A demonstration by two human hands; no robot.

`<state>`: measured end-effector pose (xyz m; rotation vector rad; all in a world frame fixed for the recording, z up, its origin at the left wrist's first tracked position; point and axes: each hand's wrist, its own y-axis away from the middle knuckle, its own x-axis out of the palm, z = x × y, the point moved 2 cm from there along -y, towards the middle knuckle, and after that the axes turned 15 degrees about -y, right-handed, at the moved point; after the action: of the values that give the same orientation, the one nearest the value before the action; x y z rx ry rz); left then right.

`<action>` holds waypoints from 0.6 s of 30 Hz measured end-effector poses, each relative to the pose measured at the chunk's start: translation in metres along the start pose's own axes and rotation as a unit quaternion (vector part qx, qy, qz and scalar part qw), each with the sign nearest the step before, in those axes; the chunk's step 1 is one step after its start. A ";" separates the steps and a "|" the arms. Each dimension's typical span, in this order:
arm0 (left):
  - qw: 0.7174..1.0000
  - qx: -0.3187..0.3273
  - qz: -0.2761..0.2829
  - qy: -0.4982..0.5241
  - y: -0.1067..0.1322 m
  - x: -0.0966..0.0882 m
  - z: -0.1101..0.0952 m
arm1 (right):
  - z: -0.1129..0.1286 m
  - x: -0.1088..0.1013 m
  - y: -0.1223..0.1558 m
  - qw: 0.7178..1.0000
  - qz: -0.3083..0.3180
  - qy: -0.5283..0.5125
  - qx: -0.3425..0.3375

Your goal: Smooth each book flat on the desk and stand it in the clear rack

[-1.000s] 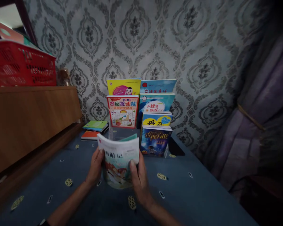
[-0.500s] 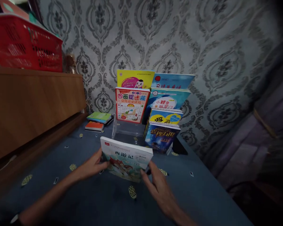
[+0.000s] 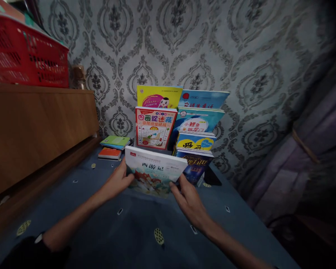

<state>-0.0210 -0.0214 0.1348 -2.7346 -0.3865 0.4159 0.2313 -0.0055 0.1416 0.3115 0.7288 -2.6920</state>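
Both of my hands grip a white picture book point(image 3: 154, 172) with a colourful cover, held upright just in front of a tiered display of children's books point(image 3: 182, 127). My left hand point(image 3: 118, 182) clasps its lower left edge. Its lower right corner is pinched by my right hand point(image 3: 188, 198). The book covers the lower left slot of the display, beside a dark blue book point(image 3: 197, 166) and under a red-and-white book point(image 3: 154, 127).
A wooden cabinet point(image 3: 36, 127) stands at the left with a red basket point(image 3: 25, 56) on top. Two flat books point(image 3: 113, 147) lie on the blue patterned cloth point(image 3: 134, 231) by the wall. A purple curtain point(image 3: 305, 149) hangs at the right.
The book has turned from half open in my hands to closed and upright, and both hands have carried it forward up to the display's lower left slot.
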 end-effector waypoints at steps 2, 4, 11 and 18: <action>0.999 0.020 0.015 -0.035 -0.007 0.003 0.000 | 0.000 -0.002 -0.006 1.000 -0.010 0.006 -0.010; 0.998 0.022 0.030 -0.051 -0.005 0.009 0.008 | -0.006 -0.001 -0.004 1.000 -0.006 0.016 -0.001; 0.997 -0.018 0.080 -0.011 0.020 0.026 0.046 | -0.033 0.007 0.018 0.997 0.034 0.040 0.051; 0.997 -0.024 0.075 -0.007 0.017 0.027 0.046 | -0.040 0.003 0.016 0.996 0.039 0.043 0.062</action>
<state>-0.0083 -0.0146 0.0812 -2.8198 -0.1980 0.4697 0.2395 0.0017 0.1003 0.4792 0.5618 -2.6692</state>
